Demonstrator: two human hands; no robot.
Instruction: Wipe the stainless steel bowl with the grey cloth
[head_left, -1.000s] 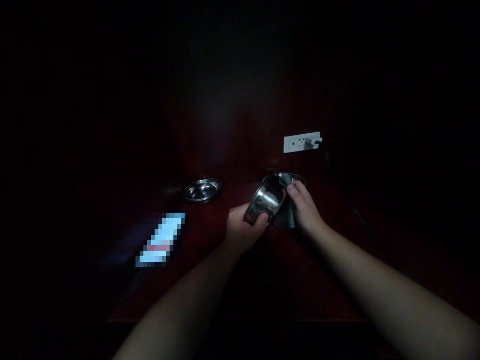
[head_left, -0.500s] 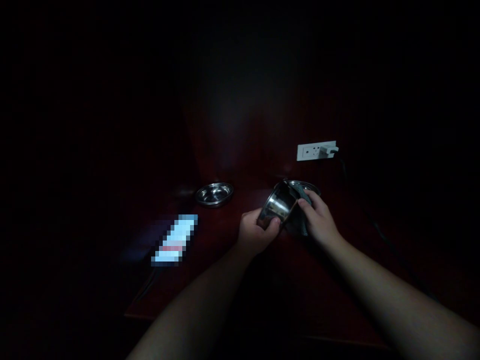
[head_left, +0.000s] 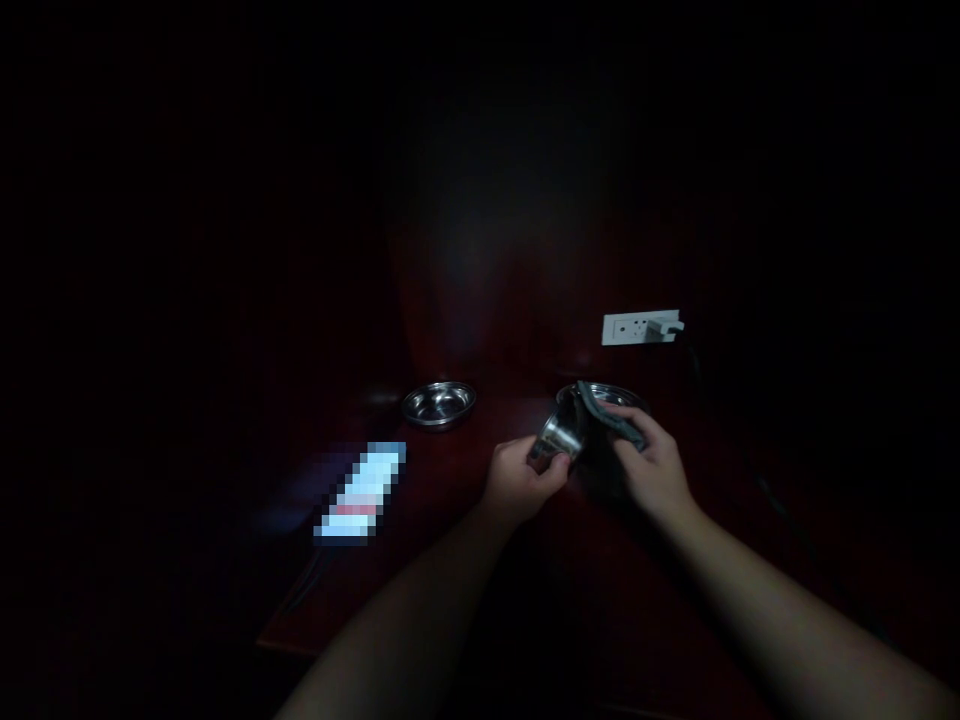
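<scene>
My left hand (head_left: 525,480) grips a shiny metal bowl (head_left: 561,436) by its side, thumb near the bottom. The bowl is tilted, and part of it is lost in shadow. In my right hand (head_left: 656,460) is a dark grey-green cloth (head_left: 611,415), held against or close beside the bowl's right edge; the dark hides whether they touch. Behind both hands, a shallow metal dish (head_left: 568,392) rests on the table, partly covered by the cloth and fingers. Another shallow metal dish (head_left: 439,405) stands to the left, apart from my hands.
A lit, pixelated screen (head_left: 364,492) lies on the dark red table (head_left: 442,540) at the left, with a cable below it. A white wall socket (head_left: 626,328) with a plug (head_left: 664,328) is at the back right. Surroundings are very dark.
The bowl has turned in my left hand, showing less of its outer side. My right hand with the cloth has shifted slightly away from it. The whole view has moved a little.
</scene>
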